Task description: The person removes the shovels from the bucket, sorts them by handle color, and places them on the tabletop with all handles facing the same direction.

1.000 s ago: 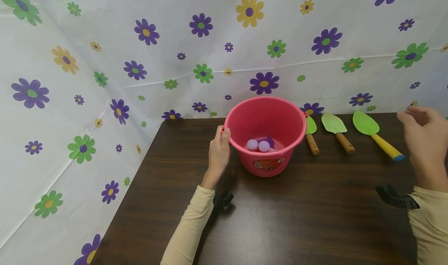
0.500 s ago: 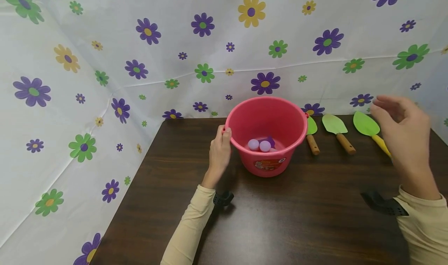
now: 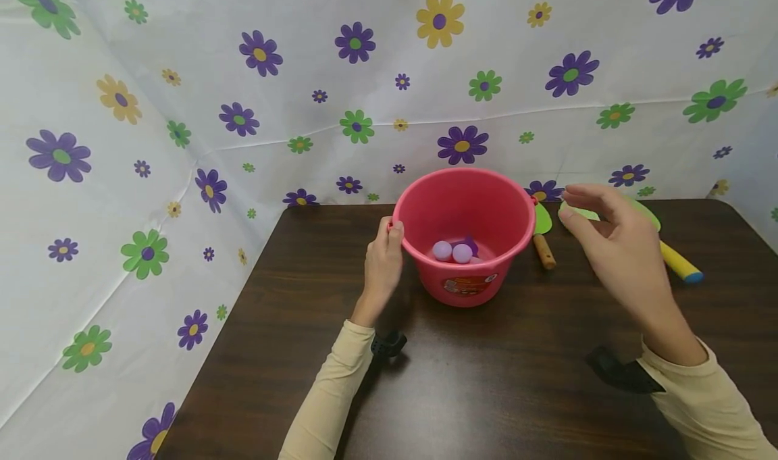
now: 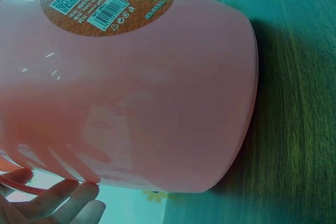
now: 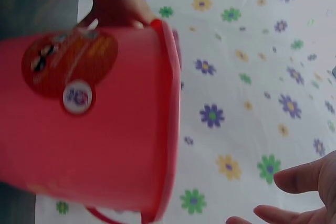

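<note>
A pink bucket [image 3: 462, 288] stands upright on the dark wooden table, with purple balls [image 3: 462, 253] and a darker purple piece at its bottom. My left hand [image 3: 383, 264] grips the bucket's left rim by the handle joint; in the left wrist view its fingers [image 4: 79, 203] lie along the bucket's side. To the right of the bucket, my right hand [image 3: 620, 250] hovers with nothing in it, thumb and fingers apart. It partly covers a pale green trowel [image 3: 580, 211] and a green trowel with a yellow handle [image 3: 681, 263]. Another trowel's wooden handle [image 3: 544, 252] shows beside the bucket.
A white curtain with printed flowers [image 3: 358, 129] hangs behind the table and along its left side. The table [image 3: 474, 392] reaches toward me, its left edge running diagonally. A label [image 4: 107, 1] is stuck on the bucket's front.
My right hand has moved left from the table's far right, over the trowels toward the bucket. My left hand keeps its grip on the bucket, which stays in place.
</note>
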A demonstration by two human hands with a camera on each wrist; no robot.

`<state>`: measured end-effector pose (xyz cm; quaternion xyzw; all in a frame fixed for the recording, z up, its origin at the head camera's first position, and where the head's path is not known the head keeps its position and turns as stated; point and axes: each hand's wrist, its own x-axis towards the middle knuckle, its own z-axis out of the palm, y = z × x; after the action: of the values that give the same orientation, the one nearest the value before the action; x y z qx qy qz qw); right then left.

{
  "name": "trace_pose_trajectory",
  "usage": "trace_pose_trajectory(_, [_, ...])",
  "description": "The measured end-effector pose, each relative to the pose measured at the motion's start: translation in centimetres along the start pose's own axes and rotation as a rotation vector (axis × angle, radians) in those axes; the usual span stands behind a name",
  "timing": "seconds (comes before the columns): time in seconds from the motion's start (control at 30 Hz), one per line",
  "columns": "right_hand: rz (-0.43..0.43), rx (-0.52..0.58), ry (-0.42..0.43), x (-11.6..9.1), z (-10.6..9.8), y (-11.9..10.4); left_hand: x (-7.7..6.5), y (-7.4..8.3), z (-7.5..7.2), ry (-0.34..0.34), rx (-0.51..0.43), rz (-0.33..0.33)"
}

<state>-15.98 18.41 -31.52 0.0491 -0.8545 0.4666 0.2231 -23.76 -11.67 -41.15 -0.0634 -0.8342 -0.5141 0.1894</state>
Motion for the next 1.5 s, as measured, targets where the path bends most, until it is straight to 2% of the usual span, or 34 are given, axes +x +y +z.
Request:
trace_pose_trajectory(0.43, [-0.098, 0.043, -0.172, -1.0, 3.3, -2.4, 0.0, 0.0, 0.0, 0.000, -0.001, -0.005])
trace_pose_trajectory(0.73, [-0.202, -0.003, -0.307, -1.0, 5.7, -3.2, 0.0, -0.2, 0.0, 0.006, 0.005, 0.007])
trace_pose_trajectory(1.0, [-0.281, -0.048, -0.377, -0.5, 7.3, -3.6, 0.1, -0.1, 0.0, 0.013, 0.023, -0.002])
trace_pose_trajectory(1.5, [-0.273, -0.113, -0.506, 0.7, 8.5, -3.7, 0.1, -0.2, 0.0, 0.024, 0.041, 0.008])
